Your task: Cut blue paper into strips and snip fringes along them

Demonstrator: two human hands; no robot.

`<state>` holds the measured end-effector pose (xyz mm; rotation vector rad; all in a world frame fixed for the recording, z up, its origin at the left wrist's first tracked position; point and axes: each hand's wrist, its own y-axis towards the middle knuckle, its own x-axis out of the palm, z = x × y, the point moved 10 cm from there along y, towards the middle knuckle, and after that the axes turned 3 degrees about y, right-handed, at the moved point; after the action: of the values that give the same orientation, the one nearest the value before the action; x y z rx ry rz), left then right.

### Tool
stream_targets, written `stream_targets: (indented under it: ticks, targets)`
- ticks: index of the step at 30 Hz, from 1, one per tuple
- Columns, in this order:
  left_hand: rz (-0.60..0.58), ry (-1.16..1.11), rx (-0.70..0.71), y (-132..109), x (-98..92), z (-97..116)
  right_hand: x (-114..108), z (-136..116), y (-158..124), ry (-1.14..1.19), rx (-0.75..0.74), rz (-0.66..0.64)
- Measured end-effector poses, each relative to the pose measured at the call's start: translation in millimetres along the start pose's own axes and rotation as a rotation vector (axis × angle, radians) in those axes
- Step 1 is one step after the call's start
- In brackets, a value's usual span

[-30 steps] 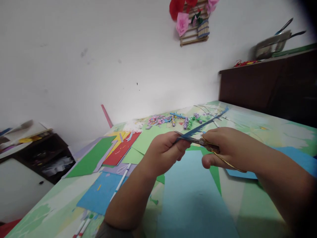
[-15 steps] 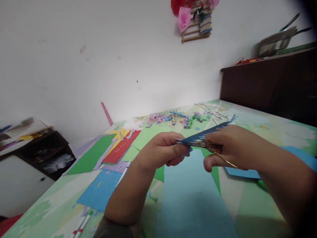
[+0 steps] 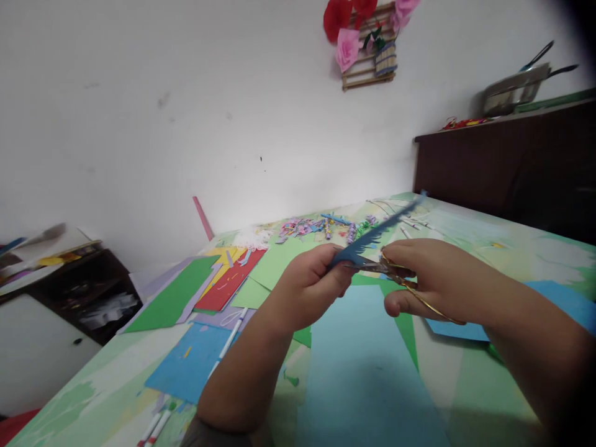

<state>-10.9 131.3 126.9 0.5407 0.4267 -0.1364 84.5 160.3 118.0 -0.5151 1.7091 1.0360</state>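
My left hand pinches the near end of a long blue paper strip with a fringed edge, which rises up and to the right above the table. My right hand grips small gold-handled scissors, whose blades meet the strip just right of my left fingers. Both hands hover over a light blue sheet lying on the green patterned table.
Green, red, yellow and purple sheets lie at the left, with a blue sheet and pens nearer. Curled paper bits litter the far edge. A dark cabinet stands at the right, a low shelf at the left.
The strip's far end dipped to the right half a second ago and has swung back up. My hands have stayed close together, with the scissors still at the strip.
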Motion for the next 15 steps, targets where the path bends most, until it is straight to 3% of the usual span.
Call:
stream_targets:
  ticks: [5,15]
  targets:
    - [0.091,0.269,0.099,-4.5,0.1,20.1,-0.9,-3.0,-1.4,0.013,-0.014,-0.004]
    - [0.045,0.299,0.118,-3.8,1.6,24.0,5.0,-2.3,-3.9,0.036,-0.029,-0.05]
